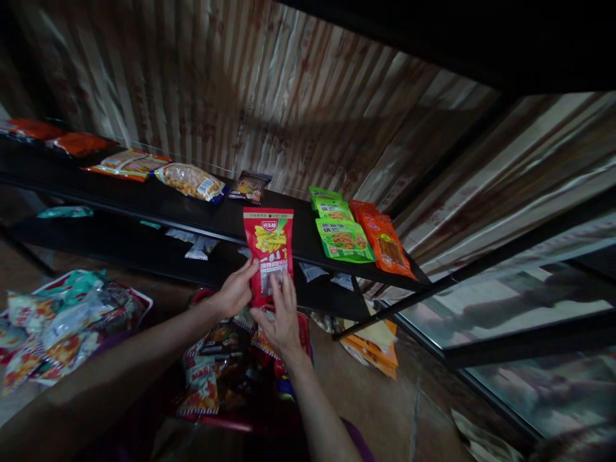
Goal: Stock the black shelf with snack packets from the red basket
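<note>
A red snack bag [272,234] with yellow food printed on its front is held upright before the black shelf [293,221]. My left hand [240,287] grips the bag's lower left edge, thumb on the front. Against the bag's lower front lie the spread fingers of my right hand [282,314]. Below my hands stands a red basket [231,423] filled with snack packets, among them a white and orange packet [199,385]. On the shelf behind are a small brown packet [250,187], green snack bags [342,240] and orange-red bags [385,240].
Farther left on the shelf lie a clear nut bag [190,181], a yellow-orange bag [129,164] and orange packets [79,144]. A lower shelf [139,247] holds small packets. A second full basket [147,300] stands left. Orange-yellow sheets [373,346] lie on the floor beside the black frame.
</note>
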### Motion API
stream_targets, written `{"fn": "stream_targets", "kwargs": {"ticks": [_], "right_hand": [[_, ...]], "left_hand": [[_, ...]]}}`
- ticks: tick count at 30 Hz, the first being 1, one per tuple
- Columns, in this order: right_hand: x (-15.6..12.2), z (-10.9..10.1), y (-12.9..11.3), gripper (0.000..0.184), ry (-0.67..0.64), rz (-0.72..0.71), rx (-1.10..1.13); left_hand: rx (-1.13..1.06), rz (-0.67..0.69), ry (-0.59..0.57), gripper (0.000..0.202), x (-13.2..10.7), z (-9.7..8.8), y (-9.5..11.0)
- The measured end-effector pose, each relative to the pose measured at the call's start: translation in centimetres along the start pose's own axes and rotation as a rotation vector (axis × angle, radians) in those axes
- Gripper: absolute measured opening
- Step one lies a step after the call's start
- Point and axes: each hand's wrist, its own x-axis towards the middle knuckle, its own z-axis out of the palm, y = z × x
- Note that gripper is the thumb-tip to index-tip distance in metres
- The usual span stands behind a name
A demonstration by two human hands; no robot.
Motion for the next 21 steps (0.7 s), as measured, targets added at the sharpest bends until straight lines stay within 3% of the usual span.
{"fn": "stream_targets", "kwargs": {"ticks": [2,3,5,7,9,11,14,17,21], "right_hand": [[-0.1,0.6,-0.5,0.096,-0.015,0.051,0.084],[-0.1,0.8,-0.8,0.095,0.018,0.09,0.153],[0.1,0.6,-1.1,0.072,0.152,0.214,0.349],[0.6,0.1,-1.5,0.05,0.307,0.418,0.61],[1.2,-0.4,-1.8,0.044,0.401,0.644,0.909],[1.7,-0.6,-2.1,0.043,0.402,0.808,1.186],[2.0,-0.5,-2.3,0.041,0.356,0.903,1.46],[1.9,-0.4,-2.1,0.038,0.304,0.928,1.577],[1.6,-0.6,-1.2,0.034,0.343,1.016,1.551]], "left_hand": [[0.047,-0.005,-0.108,0.042,-1.0,0.3,-0.1],[0.088,0.011,-0.164,0.043,-1.6,0.4,0.0],[0.187,0.089,-0.26,0.044,-2.4,0.5,0.3],[0.297,0.196,-0.281,0.046,-2.7,0.4,0.6],[0.406,0.281,-0.174,0.047,-2.4,0.0,0.6],[0.446,0.285,-0.01,0.049,-1.7,-0.6,0.5],[0.346,0.117,0.078,0.049,-0.6,-1.4,0.1],[0.292,0.014,0.089,0.039,-0.1,-1.7,0.1],[0.367,0.084,0.172,0.031,0.1,-2.0,0.7]]}}
